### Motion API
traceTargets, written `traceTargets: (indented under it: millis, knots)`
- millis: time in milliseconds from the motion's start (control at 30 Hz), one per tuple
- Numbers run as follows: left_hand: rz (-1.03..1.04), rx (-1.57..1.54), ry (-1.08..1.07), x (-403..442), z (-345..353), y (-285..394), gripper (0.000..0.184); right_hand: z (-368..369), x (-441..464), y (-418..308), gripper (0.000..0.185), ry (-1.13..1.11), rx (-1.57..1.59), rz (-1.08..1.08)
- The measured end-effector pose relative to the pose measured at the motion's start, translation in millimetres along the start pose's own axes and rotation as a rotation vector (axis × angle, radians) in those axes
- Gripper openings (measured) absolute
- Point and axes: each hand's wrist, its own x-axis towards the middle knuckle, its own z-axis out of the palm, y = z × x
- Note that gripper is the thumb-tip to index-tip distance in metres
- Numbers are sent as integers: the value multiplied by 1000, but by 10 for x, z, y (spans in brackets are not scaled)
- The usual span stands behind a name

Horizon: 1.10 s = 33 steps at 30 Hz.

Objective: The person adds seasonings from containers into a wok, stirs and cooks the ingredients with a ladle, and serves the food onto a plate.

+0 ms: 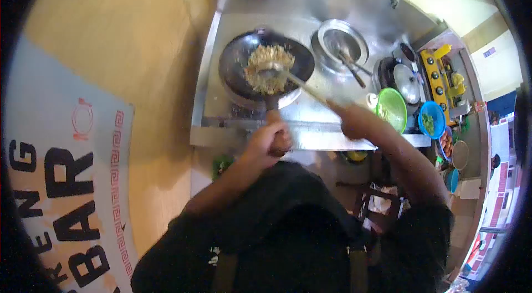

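My left hand [270,139] is closed around the handle of a dark wok [233,66] on the steel stove. In the wok lies a heap of crumbly, pale brown food [272,55], too blurred to name exactly. My right hand [357,119] grips the long handle of a wok ladle [270,67], whose round head rests in the food. Near that hand are a bright green basket [400,110] and a white bottle top [372,99].
Right of the wok stands a metal pot [363,41] with utensils in it. Farther right are a lidded pan [406,83], a blue basket of greens [438,111] and a yellow stove with knobs [428,66]. A lettered banner [105,127] hangs at left.
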Motion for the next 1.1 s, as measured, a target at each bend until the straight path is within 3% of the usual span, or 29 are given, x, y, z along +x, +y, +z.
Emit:
traceTargets:
  millis: [33,67,167,233,300,333,433,500,567,667,767,933,967,1100]
  knots:
    - [-8,-130,-138,-98,-22,163,13,-161,-341,-133,70,-42,-33,22]
    - [-112,-179,64,-283,104,233,15,-233,-586,-212,69,-65,-65,31]
    - [-78,-150,90,-328,189,157,11,-318,-746,-461,67,-83,-74,89]
    - [170,404,10,-353,220,145,11,-140,-414,-243,68,56,-71,49]
    - [61,357,-70,-477,338,108,11,-203,-243,-211,68,43,5,-18]
    - [-66,-122,38,-471,276,198,13,-247,-388,-225,67,25,-39,21]
    - [-90,7,14,-700,212,139,14,-90,-745,-192,63,-40,-130,-37]
    - [-126,2,45,-546,257,46,14,93,-479,-142,60,-27,-220,56]
    - [-2,79,2,-80,-6,137,12,-9,-157,77,63,237,-165,36]
    - [25,-97,30,271,-304,270,12,-387,-185,111,63,221,-266,112]
    - [-7,25,-8,375,-498,273,11,-247,-234,272,56,242,-378,52]
    - [-58,-92,-40,566,-890,78,14,478,637,420,62,305,119,158]
    - [-88,-92,-1,588,-929,70,22,536,739,425,63,316,204,150]
    - [-84,-138,-24,643,-1036,38,22,474,1346,-14,62,371,412,238]
